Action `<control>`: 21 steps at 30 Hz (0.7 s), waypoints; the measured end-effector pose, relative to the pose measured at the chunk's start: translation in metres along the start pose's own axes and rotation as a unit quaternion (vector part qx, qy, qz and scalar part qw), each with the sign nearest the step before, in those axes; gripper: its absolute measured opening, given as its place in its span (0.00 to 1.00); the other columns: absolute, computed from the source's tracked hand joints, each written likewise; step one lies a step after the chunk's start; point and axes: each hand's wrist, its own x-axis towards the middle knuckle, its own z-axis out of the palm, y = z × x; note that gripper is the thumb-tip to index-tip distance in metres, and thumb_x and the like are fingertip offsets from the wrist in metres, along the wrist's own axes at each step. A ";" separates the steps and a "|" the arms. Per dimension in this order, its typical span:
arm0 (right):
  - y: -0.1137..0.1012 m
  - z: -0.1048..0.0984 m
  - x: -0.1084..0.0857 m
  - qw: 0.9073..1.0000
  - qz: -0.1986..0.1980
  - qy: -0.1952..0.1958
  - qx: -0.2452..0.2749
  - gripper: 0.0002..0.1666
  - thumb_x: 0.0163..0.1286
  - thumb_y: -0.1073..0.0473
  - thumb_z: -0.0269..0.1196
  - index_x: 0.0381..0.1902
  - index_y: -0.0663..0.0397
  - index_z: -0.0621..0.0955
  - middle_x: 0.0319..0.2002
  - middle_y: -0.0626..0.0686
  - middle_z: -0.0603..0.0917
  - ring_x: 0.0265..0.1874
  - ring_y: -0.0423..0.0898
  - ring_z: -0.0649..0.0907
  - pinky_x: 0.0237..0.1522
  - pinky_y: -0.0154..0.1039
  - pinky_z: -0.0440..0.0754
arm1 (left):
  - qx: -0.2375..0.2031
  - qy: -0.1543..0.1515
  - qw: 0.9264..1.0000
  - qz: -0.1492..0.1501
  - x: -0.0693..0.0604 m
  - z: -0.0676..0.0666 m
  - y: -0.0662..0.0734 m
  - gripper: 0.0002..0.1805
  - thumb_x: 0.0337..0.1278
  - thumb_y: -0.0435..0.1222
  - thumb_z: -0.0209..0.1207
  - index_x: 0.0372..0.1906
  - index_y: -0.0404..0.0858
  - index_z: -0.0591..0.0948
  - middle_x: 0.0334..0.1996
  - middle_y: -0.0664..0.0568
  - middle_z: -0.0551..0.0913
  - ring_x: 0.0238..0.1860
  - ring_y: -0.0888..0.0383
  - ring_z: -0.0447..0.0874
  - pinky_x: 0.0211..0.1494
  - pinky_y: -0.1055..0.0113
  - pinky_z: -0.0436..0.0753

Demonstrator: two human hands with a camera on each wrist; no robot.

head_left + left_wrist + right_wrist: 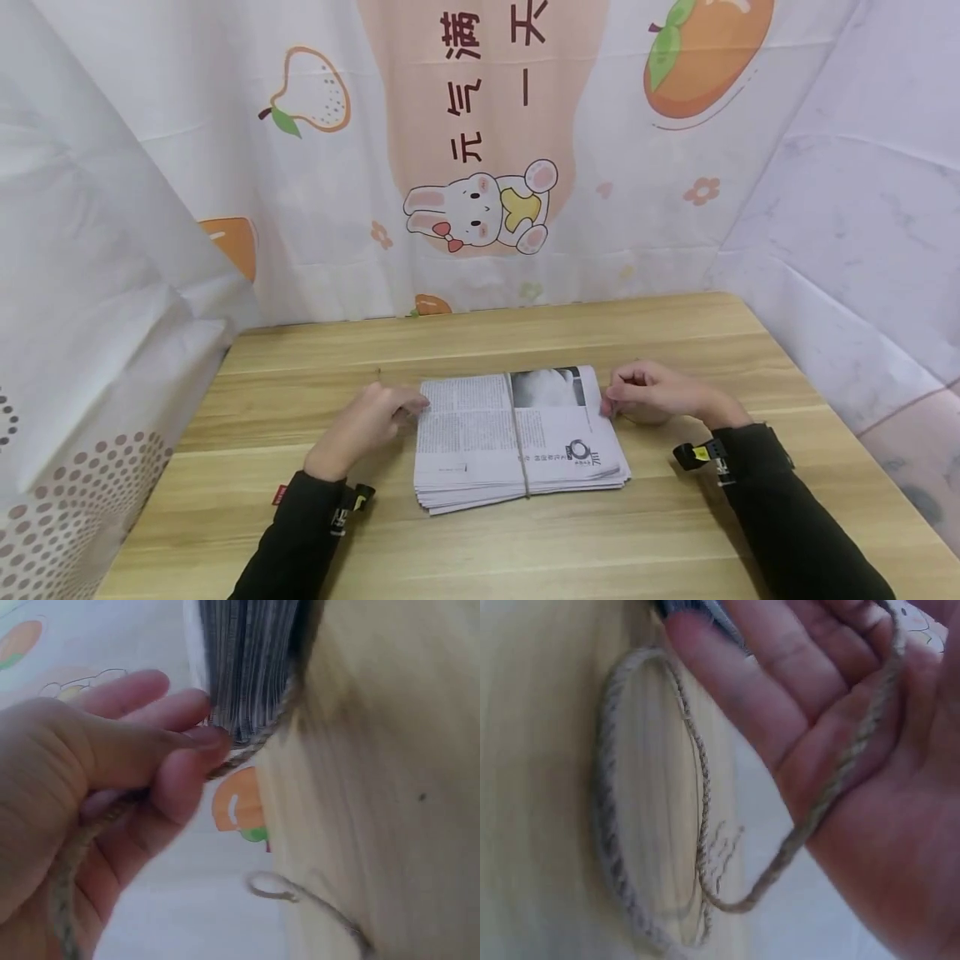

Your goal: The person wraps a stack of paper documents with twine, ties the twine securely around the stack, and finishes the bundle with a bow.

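A stack of folded newspapers (476,442) lies flat on the table, with one strand of brown twine (519,442) running across its middle. At the stack's left edge, my left hand (367,425) pinches a braided length of the twine (259,740) between thumb and fingers. This length leads under the stack in the left wrist view. My right hand (651,392) is at the stack's right edge, fingers bent. Across its palm runs more twine (855,742), held toward the fingertips, which are partly cut off in the right wrist view. A loose loop hangs below that hand.
The wooden table (300,367) meets a patterned curtain (330,208) at the back, and white cloth hangs on both sides. A small red tag (279,494) lies by the left sleeve. A loose twine end (274,887) shows near the left hand.
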 end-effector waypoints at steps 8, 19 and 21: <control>-0.001 -0.001 -0.004 1.000 0.012 0.008 -0.007 0.14 0.80 0.61 0.55 0.37 0.62 0.84 0.39 0.60 0.88 0.39 0.57 0.87 0.45 0.45 0.86 | -0.021 -0.070 0.994 -0.086 -0.005 -0.019 -0.003 0.26 0.48 0.12 0.60 0.53 0.30 0.84 0.50 0.39 0.86 0.46 0.44 0.88 0.49 0.53 0.86; -0.003 -0.018 -0.020 0.993 0.057 0.060 -0.087 0.12 0.77 0.55 0.61 0.41 0.58 0.85 0.26 0.55 0.81 0.24 0.40 0.75 0.29 0.34 0.75 | -0.016 -0.075 0.967 -0.243 -0.039 -0.061 -0.025 0.19 0.62 0.42 0.69 0.19 0.40 0.78 0.18 0.60 0.70 0.21 0.61 0.65 0.25 0.67 0.65; -0.002 -0.021 -0.023 0.991 0.058 0.073 -0.099 0.12 0.77 0.55 0.62 0.42 0.58 0.86 0.33 0.58 0.84 0.30 0.41 0.77 0.34 0.34 0.76 | -0.013 -0.055 0.963 -0.264 -0.045 -0.068 -0.029 0.22 0.60 0.48 0.70 0.18 0.41 0.76 0.18 0.60 0.67 0.20 0.61 0.62 0.24 0.68 0.63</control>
